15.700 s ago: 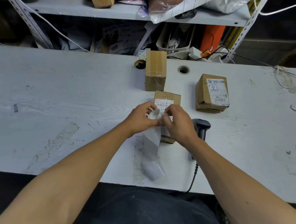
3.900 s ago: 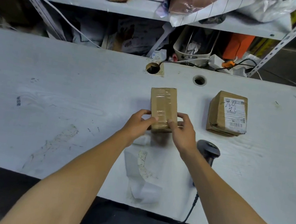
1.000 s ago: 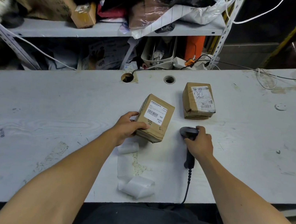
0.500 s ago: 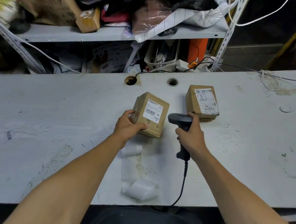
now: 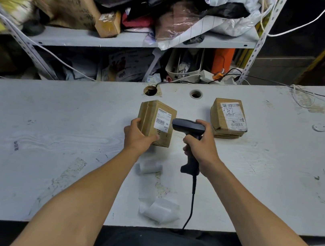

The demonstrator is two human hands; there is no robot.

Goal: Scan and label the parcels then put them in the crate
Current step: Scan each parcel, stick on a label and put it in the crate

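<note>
Left hand (image 5: 136,138): grips a labelled cardboard parcel (image 5: 156,122), tilted, barcode label facing the right hand. Right hand (image 5: 201,144): clasps a black corded barcode scanner (image 5: 188,126), head just beside the label. Second labelled parcel (image 5: 228,118): on the table (image 5: 49,137), beyond the right hand. Label backing strip (image 5: 153,193): below both hands.

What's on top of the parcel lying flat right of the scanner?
A white shipping label with a barcode and dark scribbles covers most of the flat parcel's top. Nothing else rests on it. What lies under it is hidden.
</note>
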